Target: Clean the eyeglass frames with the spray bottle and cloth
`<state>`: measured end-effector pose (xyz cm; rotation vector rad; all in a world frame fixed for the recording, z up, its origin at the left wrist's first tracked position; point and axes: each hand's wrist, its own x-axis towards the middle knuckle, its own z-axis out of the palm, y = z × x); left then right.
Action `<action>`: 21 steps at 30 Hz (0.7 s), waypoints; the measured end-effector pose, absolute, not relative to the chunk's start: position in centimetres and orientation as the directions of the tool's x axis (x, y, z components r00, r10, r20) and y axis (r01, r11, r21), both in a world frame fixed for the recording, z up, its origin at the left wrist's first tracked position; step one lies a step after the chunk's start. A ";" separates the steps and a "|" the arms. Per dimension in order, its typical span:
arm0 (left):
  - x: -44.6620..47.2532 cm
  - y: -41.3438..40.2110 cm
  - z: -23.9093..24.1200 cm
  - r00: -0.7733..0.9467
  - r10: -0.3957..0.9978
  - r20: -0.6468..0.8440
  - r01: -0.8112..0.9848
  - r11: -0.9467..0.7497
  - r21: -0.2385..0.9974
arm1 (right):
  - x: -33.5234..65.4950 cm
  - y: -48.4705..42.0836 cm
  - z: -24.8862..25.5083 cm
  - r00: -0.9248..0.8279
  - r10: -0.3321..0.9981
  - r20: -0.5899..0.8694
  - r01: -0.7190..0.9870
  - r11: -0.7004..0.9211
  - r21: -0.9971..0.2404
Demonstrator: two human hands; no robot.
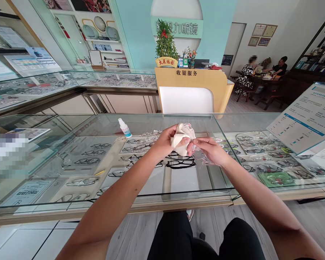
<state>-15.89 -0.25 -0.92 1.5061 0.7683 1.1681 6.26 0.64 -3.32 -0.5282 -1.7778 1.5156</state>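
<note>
We see a cream cloth [182, 136], crumpled into a wad, pressed against clear-framed glasses [200, 154]. Both are held in the air above the glass counter, the glasses low and right of the cloth.

Optician's shop: glass display counter [70, 144] under the hands holds rows of spectacle frames [180, 164]; cashier desk [192, 90] stands beyond.
</note>
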 end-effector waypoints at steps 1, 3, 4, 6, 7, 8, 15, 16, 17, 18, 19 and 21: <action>-15.7 -0.4 -0.8 0.327 0.901 0.283 -0.103 -0.264 0.959 | 6.2 0.6 -3.4 -0.655 0.709 0.263 -0.146 0.222 -0.964; -15.3 -0.7 -0.7 0.333 0.899 0.285 -0.108 -0.264 0.958 | 5.9 0.5 -3.5 -0.663 0.703 0.257 -0.152 0.210 -0.966; -15.1 -0.8 -0.7 0.329 0.900 0.285 -0.113 -0.263 0.958 | 5.8 0.4 -3.5 -0.667 0.701 0.253 -0.157 0.200 -0.967; -14.9 -1.0 -0.9 0.320 0.903 0.287 -0.129 -0.259 0.957 | 5.6 0.3 -3.6 -0.674 0.698 0.242 -0.164 0.178 -0.970; -14.7 -1.1 -1.0 0.317 0.903 0.289 -0.140 -0.257 0.956 | 5.5 0.2 -3.6 -0.676 0.697 0.240 -0.167 0.173 -0.971; -14.6 -1.2 -1.0 0.312 0.904 0.292 -0.151 -0.257 0.955 | 5.5 0.1 -3.6 -0.677 0.696 0.241 -0.170 0.171 -0.970; -14.5 -1.2 -1.2 0.145 0.921 0.361 -0.063 -0.355 0.933 | 5.4 0.1 -3.7 -0.693 0.674 0.257 -0.176 0.188 -0.966; -14.7 -1.0 -1.3 0.140 0.916 0.375 -0.039 -0.374 0.927 | 5.5 0.2 -3.7 -0.684 0.681 0.262 -0.178 0.192 -0.965; -14.9 -0.7 -1.4 0.139 0.914 0.382 -0.024 -0.383 0.924 | 5.7 0.3 -3.6 -0.673 0.691 0.264 -0.178 0.196 -0.964; -15.2 -0.4 -1.5 0.143 0.915 0.377 -0.019 -0.378 0.926 | 5.8 0.5 -3.5 -0.663 0.701 0.264 -0.174 0.199 -0.965; -15.6 0.0 -1.7 0.150 0.921 0.360 -0.022 -0.361 0.932 | 6.0 0.6 -3.4 -0.655 0.709 0.261 -0.167 0.200 -0.965; -16.1 0.5 -1.9 0.172 0.935 0.309 -0.042 -0.307 0.951 | 6.3 0.7 -3.2 -0.645 0.720 0.254 -0.156 0.202 -0.967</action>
